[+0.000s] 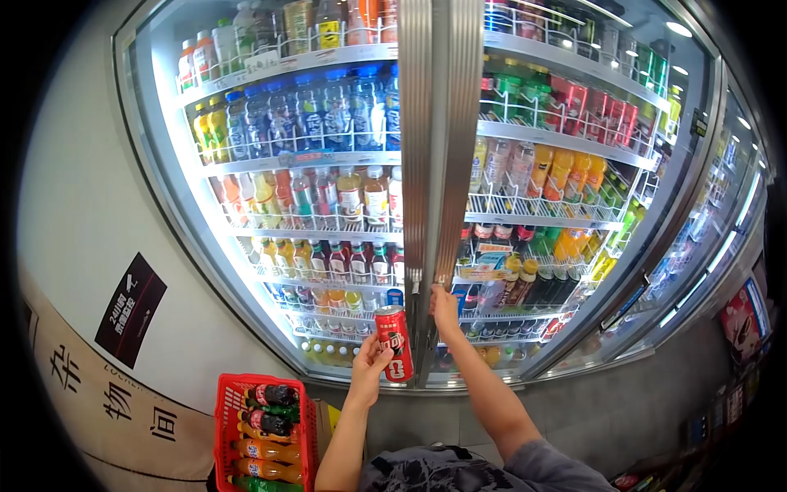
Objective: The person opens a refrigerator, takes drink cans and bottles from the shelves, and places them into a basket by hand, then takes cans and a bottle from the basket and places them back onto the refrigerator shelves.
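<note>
My left hand [373,361] is wrapped round a red soda can [394,343], held upright in front of the glass fridge doors. Just right of it, my right hand [443,307] has its fingers closed at the edge of the right fridge door [457,164], near the handle. Behind the glass, shelves carry rows of bottles and cans, among them red cans [602,111] on an upper right shelf and blue-capped water bottles [336,107] on the left.
A red basket [222,426] with several bottles of dark, orange and green drinks stands at the lower left. More fridge doors run off to the right above the grey floor [648,402]. A white wall [74,189] is on the left.
</note>
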The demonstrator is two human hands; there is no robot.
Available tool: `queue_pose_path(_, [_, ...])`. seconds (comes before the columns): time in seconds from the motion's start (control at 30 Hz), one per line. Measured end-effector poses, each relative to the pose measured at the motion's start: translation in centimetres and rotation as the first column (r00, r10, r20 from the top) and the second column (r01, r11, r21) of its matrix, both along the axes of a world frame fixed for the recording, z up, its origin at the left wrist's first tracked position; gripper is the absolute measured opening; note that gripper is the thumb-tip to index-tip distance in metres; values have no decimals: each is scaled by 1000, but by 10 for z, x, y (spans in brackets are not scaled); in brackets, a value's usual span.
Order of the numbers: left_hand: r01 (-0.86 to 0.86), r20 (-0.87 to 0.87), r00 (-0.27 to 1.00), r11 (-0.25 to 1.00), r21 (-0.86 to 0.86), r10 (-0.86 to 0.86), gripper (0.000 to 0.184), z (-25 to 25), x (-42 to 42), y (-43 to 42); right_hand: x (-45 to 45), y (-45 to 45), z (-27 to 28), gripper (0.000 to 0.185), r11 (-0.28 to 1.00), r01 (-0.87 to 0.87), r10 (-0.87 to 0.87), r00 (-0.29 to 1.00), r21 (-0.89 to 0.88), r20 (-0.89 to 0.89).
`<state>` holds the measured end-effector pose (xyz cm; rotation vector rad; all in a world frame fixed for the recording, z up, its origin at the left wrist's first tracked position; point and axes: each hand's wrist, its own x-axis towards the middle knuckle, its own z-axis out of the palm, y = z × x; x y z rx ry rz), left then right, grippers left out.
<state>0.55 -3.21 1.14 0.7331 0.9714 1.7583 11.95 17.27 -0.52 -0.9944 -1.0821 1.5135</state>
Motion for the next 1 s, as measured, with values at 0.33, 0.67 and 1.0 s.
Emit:
queue_pose_path(0.33, [29,9,1000,1000,-8,-29,56,3,-11,-27,-2,-5,1,44,997,70,-71,997,31,39])
queue_pose_path(0.67, [82,11,997,997,-1,-82,56,3,-23,-74,-12,-3,-10,50,972,219,-230,958,85,168])
queue_pose_path(1.0, [45,51,998,999,-24,-44,59,-13,-58,-85,-5,-38,-5,47,958,279,-285,947,63,146])
